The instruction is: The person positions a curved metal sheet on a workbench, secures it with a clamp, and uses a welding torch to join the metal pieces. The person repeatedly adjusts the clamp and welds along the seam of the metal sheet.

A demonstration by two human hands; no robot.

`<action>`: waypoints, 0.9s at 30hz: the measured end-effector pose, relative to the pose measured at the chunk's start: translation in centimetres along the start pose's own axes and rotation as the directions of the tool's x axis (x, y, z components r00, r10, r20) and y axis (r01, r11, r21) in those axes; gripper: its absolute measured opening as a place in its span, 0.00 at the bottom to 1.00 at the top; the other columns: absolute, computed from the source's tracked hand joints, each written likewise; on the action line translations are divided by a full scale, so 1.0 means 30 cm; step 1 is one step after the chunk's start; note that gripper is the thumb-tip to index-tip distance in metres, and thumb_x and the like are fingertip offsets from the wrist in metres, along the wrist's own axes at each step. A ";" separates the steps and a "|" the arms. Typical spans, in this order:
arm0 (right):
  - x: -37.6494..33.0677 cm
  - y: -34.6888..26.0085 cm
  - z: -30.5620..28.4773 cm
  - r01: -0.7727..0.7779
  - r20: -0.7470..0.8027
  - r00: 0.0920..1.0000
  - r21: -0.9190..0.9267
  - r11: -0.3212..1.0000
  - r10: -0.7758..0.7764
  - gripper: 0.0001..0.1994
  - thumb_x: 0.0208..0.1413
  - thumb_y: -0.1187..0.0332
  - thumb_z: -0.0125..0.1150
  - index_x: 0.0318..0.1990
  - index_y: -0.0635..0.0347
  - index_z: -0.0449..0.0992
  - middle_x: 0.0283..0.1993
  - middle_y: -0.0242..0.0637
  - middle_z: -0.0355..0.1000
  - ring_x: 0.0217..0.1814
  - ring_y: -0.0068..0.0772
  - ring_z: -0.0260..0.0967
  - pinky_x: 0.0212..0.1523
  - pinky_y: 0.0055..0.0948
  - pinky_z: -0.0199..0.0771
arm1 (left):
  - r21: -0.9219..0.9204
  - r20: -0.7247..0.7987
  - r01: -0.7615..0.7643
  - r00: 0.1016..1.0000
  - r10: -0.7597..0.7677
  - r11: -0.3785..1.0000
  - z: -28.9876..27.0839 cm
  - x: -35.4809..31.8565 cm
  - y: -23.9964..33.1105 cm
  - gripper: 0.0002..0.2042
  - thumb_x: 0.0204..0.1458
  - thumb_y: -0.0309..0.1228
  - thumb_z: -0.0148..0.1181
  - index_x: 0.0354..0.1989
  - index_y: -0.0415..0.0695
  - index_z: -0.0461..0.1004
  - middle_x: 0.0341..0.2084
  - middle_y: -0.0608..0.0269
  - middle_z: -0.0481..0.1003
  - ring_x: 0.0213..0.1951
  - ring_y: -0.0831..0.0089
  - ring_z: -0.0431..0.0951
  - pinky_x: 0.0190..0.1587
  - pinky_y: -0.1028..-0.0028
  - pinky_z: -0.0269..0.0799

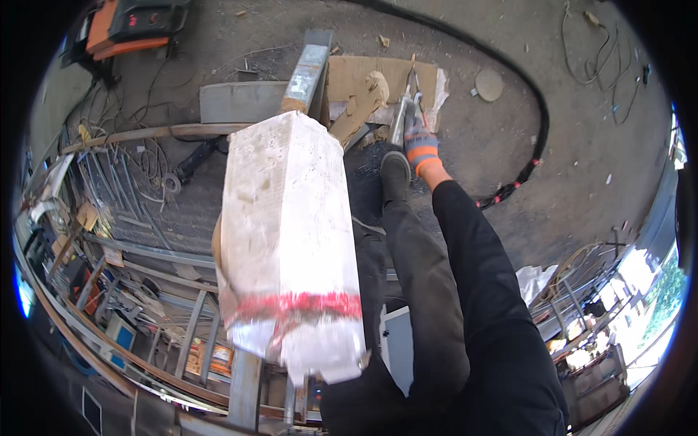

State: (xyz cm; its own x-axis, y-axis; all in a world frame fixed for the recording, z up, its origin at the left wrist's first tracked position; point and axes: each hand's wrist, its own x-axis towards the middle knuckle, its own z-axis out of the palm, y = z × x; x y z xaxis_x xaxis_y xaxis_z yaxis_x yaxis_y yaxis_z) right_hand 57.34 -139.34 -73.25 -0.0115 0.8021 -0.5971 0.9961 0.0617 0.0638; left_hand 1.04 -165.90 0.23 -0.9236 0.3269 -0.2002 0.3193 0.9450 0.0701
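Observation:
My right hand (420,145), in a grey and orange glove, reaches down by my shoe (395,176). Its fingers are bent around a slim grey metal tool (411,94) with a narrow, orange-brown tip; its exact kind is hard to make out. Close beside the hand lies a shiny metal piece (398,120), on or against a flattened cardboard sheet (356,76). A large folded white cardboard piece (291,232) with a red stripe fills the middle foreground. No part of my left hand shows; whatever is behind the white cardboard is hidden.
A square metal tube (309,69) extends beyond the white cardboard. An orange and black machine (134,25) stands at the far left. A thick black cable (534,94) curves across the ground on the right, near a round disc (489,85). Metal frames (193,330) crowd the lower left.

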 end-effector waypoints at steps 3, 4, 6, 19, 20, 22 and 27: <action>0.134 -0.023 0.103 -0.131 -0.004 0.991 0.116 0.985 0.132 0.38 0.73 0.72 0.49 0.89 0.57 0.49 0.80 0.56 0.65 0.62 0.56 0.85 0.53 0.53 0.89 | -0.018 0.010 0.014 1.000 -0.014 1.000 0.096 0.064 0.048 0.24 0.69 0.34 0.68 0.67 0.31 0.76 0.62 0.47 0.80 0.58 0.60 0.80 0.63 0.61 0.76; 0.155 -0.022 0.118 -0.191 0.078 0.981 0.161 0.968 0.180 0.38 0.74 0.73 0.49 0.90 0.50 0.51 0.84 0.55 0.59 0.67 0.60 0.82 0.58 0.55 0.88 | -0.021 0.019 0.018 1.000 -0.018 1.000 0.112 0.084 0.057 0.24 0.69 0.34 0.68 0.68 0.31 0.76 0.62 0.48 0.81 0.58 0.61 0.80 0.63 0.62 0.76; 0.144 -0.021 0.119 -0.175 0.116 0.981 0.203 0.964 0.154 0.37 0.73 0.73 0.48 0.89 0.48 0.54 0.85 0.53 0.59 0.67 0.60 0.81 0.59 0.55 0.88 | -0.047 0.031 0.023 0.999 -0.022 0.999 0.112 0.099 0.062 0.23 0.69 0.34 0.68 0.68 0.32 0.76 0.62 0.49 0.81 0.58 0.63 0.80 0.63 0.63 0.77; -1.165 -0.054 -1.287 0.175 -0.163 0.984 0.931 0.320 -0.066 0.21 0.75 0.67 0.68 0.68 0.69 0.80 0.58 0.51 0.85 0.56 0.41 0.84 0.62 0.40 0.84 | -0.170 -0.168 -0.015 0.986 -0.014 0.985 -0.087 0.052 -0.357 0.25 0.64 0.31 0.69 0.70 0.41 0.78 0.64 0.43 0.80 0.66 0.51 0.80 0.71 0.58 0.73; -1.275 -0.061 -1.413 0.175 -0.146 0.981 0.954 0.245 -0.131 0.19 0.76 0.68 0.67 0.67 0.69 0.81 0.56 0.48 0.86 0.54 0.39 0.84 0.60 0.39 0.85 | -0.147 -0.182 -0.010 0.983 -0.017 0.989 -0.086 0.049 -0.352 0.27 0.62 0.32 0.70 0.71 0.44 0.78 0.65 0.41 0.78 0.67 0.46 0.78 0.72 0.56 0.71; -1.438 -0.129 -1.614 0.040 -0.019 0.970 0.996 0.083 -0.242 0.15 0.77 0.68 0.65 0.64 0.67 0.83 0.54 0.43 0.86 0.52 0.35 0.84 0.57 0.36 0.86 | -0.114 -0.253 -0.026 0.967 -0.003 0.993 -0.084 0.035 -0.314 0.30 0.61 0.33 0.71 0.74 0.47 0.76 0.67 0.39 0.75 0.69 0.39 0.74 0.74 0.53 0.69; -1.695 -0.369 -1.815 -0.347 0.158 0.789 0.912 -0.218 -0.593 0.19 0.81 0.63 0.60 0.71 0.61 0.77 0.51 0.42 0.85 0.50 0.39 0.85 0.51 0.36 0.88 | 0.332 -0.255 -0.136 0.940 0.228 0.933 -0.182 -0.025 -0.191 0.42 0.57 0.44 0.74 0.82 0.55 0.67 0.80 0.38 0.63 0.80 0.38 0.62 0.82 0.41 0.56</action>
State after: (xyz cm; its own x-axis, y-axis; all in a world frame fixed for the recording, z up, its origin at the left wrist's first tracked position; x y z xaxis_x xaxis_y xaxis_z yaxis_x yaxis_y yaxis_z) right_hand 42.11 -148.46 -0.06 -0.5860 0.5027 -0.6355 -0.1333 -0.8334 -0.5364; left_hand -1.25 -171.58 5.32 -0.8494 0.5221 0.0767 0.4941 0.8379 -0.2320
